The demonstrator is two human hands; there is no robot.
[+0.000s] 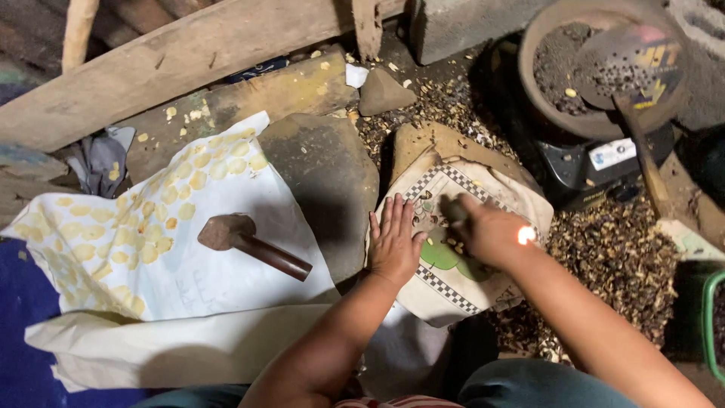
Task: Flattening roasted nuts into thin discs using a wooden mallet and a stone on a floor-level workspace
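**Down on the dirt floor: both hands on the patterned cloth**

Down at floor level it's a pretty rough, dim spot: packed dirt covered in dark husks (612, 257) and scraps, with old wooden planks (189, 60) slanting across the top and a concrete block (468, 23) in the upper middle. A big flat stone (325, 181) sits in the centre. Left of it lies a white sheet (151, 249) covered with rows of small pale yellow discs (189, 181), and a hammer (253, 245) with a dark wooden handle rests on that sheet, well apart from either hand. Top right there's a clay bowl (596, 125) of dark stuff with a perforated scoop (630, 64) leaning in it.

Now the hands. Just right of the stone is a cloth (453, 264) with a checkered border and a green shape, draped over a lump, with bits of husk on it. The left hand (393, 245) lies flat on the cloth's left edge, fingers (396, 215) stretched straight and slightly spread, gripping nothing. The right hand (483, 230) is over the middle of the cloth, fingers curled in and closed around something small and dark; it's blurry, so can't tell what it is. A bright glint shows at that wrist.
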